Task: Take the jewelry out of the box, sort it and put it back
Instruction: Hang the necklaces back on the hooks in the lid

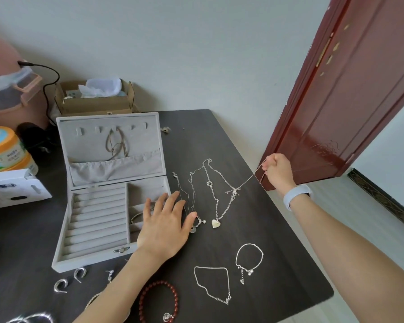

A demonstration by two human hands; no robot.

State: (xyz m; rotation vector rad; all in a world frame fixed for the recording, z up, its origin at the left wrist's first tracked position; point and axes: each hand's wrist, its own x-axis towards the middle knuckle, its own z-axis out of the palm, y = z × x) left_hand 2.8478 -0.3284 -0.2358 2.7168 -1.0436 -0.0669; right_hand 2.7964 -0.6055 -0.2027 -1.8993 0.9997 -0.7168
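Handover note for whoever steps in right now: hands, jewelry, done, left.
Right hand: shut on a thin silver chain, pulled taut off the table's right edge.
Left hand: open, flat on the table, over the jewelry box's right edge.
Laid out: heart pendant necklace, several chains beside it, two silver bracelets, red bead bracelet, hoop earrings in front of the box.
Done: most pieces out and spread.
Left: a bangle sits in a box compartment, a cord hangs in the lid; nothing returned yet.
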